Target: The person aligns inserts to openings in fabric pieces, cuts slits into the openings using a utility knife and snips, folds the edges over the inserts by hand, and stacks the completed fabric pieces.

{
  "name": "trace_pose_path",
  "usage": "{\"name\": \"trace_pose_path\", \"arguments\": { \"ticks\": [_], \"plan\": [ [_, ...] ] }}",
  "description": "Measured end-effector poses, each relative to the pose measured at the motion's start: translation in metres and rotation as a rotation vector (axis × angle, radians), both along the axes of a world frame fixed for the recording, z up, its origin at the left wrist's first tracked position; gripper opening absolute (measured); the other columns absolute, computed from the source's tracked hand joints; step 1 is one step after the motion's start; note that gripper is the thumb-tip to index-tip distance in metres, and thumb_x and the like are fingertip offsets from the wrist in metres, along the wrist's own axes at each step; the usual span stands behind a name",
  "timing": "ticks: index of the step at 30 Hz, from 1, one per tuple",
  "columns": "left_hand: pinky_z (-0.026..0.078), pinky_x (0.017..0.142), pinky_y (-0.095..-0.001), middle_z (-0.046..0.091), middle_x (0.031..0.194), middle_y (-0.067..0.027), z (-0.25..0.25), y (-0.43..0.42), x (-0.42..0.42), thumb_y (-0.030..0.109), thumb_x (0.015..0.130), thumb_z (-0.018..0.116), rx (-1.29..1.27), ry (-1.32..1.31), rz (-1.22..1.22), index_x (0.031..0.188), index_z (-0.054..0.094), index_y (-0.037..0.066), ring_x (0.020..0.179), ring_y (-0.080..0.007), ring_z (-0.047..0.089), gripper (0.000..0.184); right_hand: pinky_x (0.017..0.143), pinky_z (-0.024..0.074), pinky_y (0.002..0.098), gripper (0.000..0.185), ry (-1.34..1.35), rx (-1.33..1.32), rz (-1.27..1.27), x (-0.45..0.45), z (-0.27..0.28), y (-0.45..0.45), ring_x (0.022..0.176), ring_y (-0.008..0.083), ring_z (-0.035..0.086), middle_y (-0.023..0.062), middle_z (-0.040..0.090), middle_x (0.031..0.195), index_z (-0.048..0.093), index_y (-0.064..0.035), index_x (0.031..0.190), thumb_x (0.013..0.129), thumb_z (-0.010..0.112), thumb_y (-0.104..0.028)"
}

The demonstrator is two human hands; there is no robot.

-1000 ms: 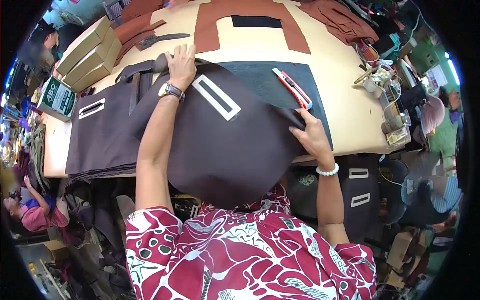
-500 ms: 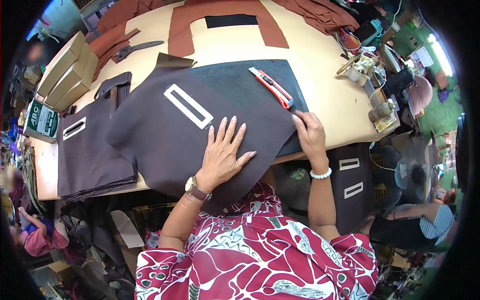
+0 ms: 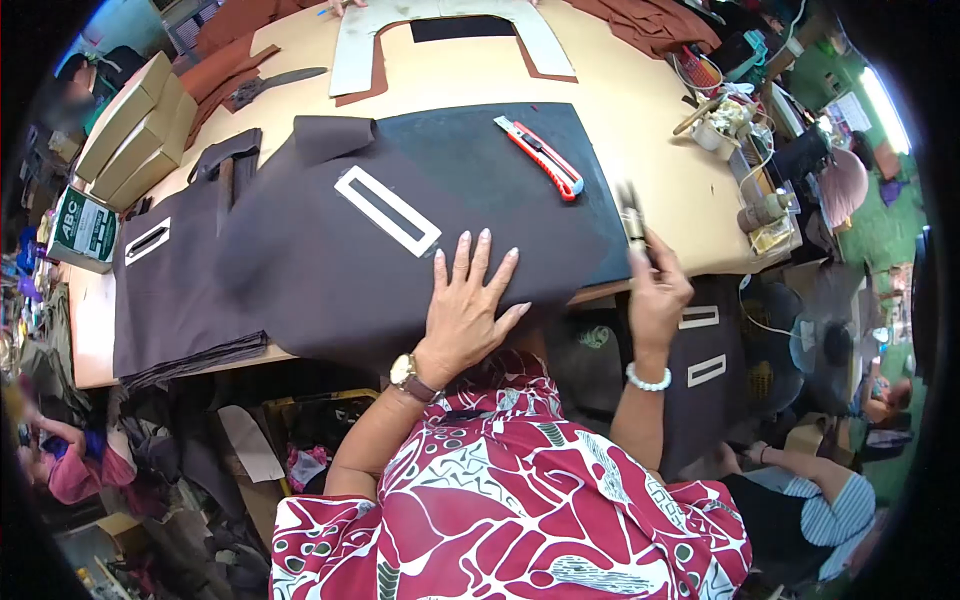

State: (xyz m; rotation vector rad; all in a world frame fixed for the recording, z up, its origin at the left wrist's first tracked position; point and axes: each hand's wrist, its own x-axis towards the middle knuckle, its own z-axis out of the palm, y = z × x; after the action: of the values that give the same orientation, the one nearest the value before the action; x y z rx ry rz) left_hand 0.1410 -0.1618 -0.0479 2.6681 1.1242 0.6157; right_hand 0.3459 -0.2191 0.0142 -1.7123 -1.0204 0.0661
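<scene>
Spread flat, my left hand (image 3: 468, 305) presses on a dark brown fabric panel (image 3: 300, 240) near the table's front edge. Just beyond its fingertips lies a white rectangular frame (image 3: 388, 211) stuck on the panel. My right hand (image 3: 659, 292) is raised off the panel's right side, its fingers closed around a small pair of thread snips (image 3: 634, 222). Motion blurs the snips, and their pointed end faces away from me. A red utility knife (image 3: 540, 158) rests on the dark cutting mat (image 3: 450, 135), which the panel partly covers.
A stack of dark panels (image 3: 190, 300) lies left, beside cardboard boxes (image 3: 140, 140) and a green-white box (image 3: 82, 232). Far scissors (image 3: 275, 86) lie left of a white template (image 3: 355, 55), where another person's hand (image 3: 345, 5) shows. Containers (image 3: 715, 135) stand right.
My right hand has lifted away from the panel's edge to the right, bringing the snips into view. My left hand and the panel shifted slightly right. A white template now covers the far brown piece.
</scene>
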Motion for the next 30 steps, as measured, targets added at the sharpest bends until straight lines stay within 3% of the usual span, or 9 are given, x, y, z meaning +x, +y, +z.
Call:
{"name": "trace_pose_path", "arguments": {
  "ticks": [4, 9, 13, 16, 19, 22, 23, 27, 30],
  "plan": [
    [0.02, 0.103, -0.0588, 0.03, 0.142, -0.0214, -0.006, -0.011, 0.02, 0.048, 0.086, 0.051, 0.003, -0.065, 0.009, 0.135, 0.042, 0.014, 0.131, -0.0403, 0.027, 0.061, 0.069, 0.0451, 0.0335, 0.02, -0.276, -0.041, 0.328, -0.041, -0.02, 0.012, 0.076, 0.026, 0.061, 0.0115, 0.065, 0.086, 0.066, -0.0015, 0.1, 0.081, 0.061, -0.006],
    [0.022, 0.102, -0.0568, 0.034, 0.14, -0.0205, -0.005, -0.015, 0.015, 0.045, 0.085, 0.054, 0.028, -0.097, 0.003, 0.133, 0.045, 0.013, 0.13, -0.0385, 0.03, 0.058, 0.066, 0.0415, 0.0387, 0.017, -0.47, -0.131, 0.109, -0.023, -0.052, 0.021, 0.073, 0.0264, 0.055, 0.0076, 0.06, 0.074, 0.068, -0.0062, 0.095, 0.081, 0.06, -0.009],
    [0.026, 0.102, -0.0524, 0.04, 0.135, -0.0201, 0.001, -0.007, 0.007, 0.041, 0.085, 0.055, -0.025, -0.138, -0.029, 0.129, 0.047, 0.008, 0.128, -0.0363, 0.034, 0.056, 0.072, 0.042, 0.0398, 0.015, -0.576, -0.188, 0.07, -0.017, -0.046, 0.025, 0.083, 0.0278, 0.055, 0.0096, 0.058, 0.086, 0.068, -0.0054, 0.092, 0.079, 0.062, -0.009],
    [0.034, 0.097, -0.0442, 0.051, 0.122, -0.0178, 0.01, 0.024, -0.018, 0.028, 0.085, 0.057, 0.017, -0.201, 0.072, 0.116, 0.055, 0.004, 0.117, -0.0346, 0.044, 0.039, 0.073, 0.0421, 0.041, 0.017, -0.621, -0.154, 0.128, -0.017, -0.027, 0.053, 0.086, 0.0301, 0.055, 0.0123, 0.057, 0.09, 0.065, -0.0051, 0.094, 0.078, 0.062, -0.008],
    [0.037, 0.092, -0.042, 0.055, 0.113, -0.0154, 0.009, 0.07, -0.054, 0.021, 0.084, 0.058, 0.109, -0.09, 0.186, 0.11, 0.057, 0.003, 0.109, -0.0312, 0.049, 0.032, 0.075, 0.0435, 0.0422, 0.023, -0.736, -0.191, 0.14, -0.005, -0.027, 0.107, 0.087, 0.0309, 0.055, 0.0135, 0.057, 0.096, 0.063, -0.0042, 0.097, 0.082, 0.06, -0.021],
    [0.04, 0.088, -0.0399, 0.055, 0.106, -0.0133, 0.004, 0.115, -0.078, 0.021, 0.084, 0.056, 0.16, -0.043, 0.258, 0.107, 0.058, 0.004, 0.103, -0.0288, 0.051, 0.029, 0.08, 0.0449, 0.0427, 0.032, -0.788, -0.513, 0.05, 0.009, -0.036, 0.151, 0.094, 0.0314, 0.056, 0.0149, 0.059, 0.098, 0.062, -0.0027, 0.1, 0.082, 0.062, -0.029],
    [0.043, 0.083, -0.0391, 0.055, 0.097, -0.0129, -0.002, 0.131, -0.087, 0.022, 0.086, 0.054, 0.212, -0.034, 0.256, 0.106, 0.059, 0.005, 0.096, -0.0287, 0.052, 0.027, 0.081, 0.0451, 0.0424, 0.032, -0.7, -0.56, 0.093, 0.013, -0.034, 0.157, 0.094, 0.0313, 0.057, 0.0152, 0.059, 0.097, 0.062, -0.0024, 0.099, 0.082, 0.062, -0.029],
    [0.045, 0.075, -0.0422, 0.052, 0.087, -0.0138, -0.014, 0.187, -0.106, 0.024, 0.088, 0.052, 0.191, 0.069, 0.304, 0.106, 0.058, 0.007, 0.088, -0.0305, 0.053, 0.026, 0.081, 0.0458, 0.0416, 0.031, -0.465, -0.646, 0.218, 0.013, -0.019, 0.17, 0.093, 0.0312, 0.059, 0.0167, 0.061, 0.096, 0.06, -0.0012, 0.095, 0.079, 0.066, -0.027],
    [0.046, 0.077, -0.0424, 0.053, 0.093, -0.014, -0.017, 0.218, -0.109, 0.025, 0.088, 0.052, 0.234, 0.057, 0.296, 0.113, 0.057, 0.01, 0.094, -0.0308, 0.053, 0.03, 0.075, 0.0475, 0.0427, 0.028, -0.429, -0.486, 0.305, 0.002, -0.018, 0.162, 0.087, 0.0345, 0.061, 0.0206, 0.062, 0.093, 0.055, -0.0009, 0.094, 0.079, 0.067, -0.021]
  ]
}}
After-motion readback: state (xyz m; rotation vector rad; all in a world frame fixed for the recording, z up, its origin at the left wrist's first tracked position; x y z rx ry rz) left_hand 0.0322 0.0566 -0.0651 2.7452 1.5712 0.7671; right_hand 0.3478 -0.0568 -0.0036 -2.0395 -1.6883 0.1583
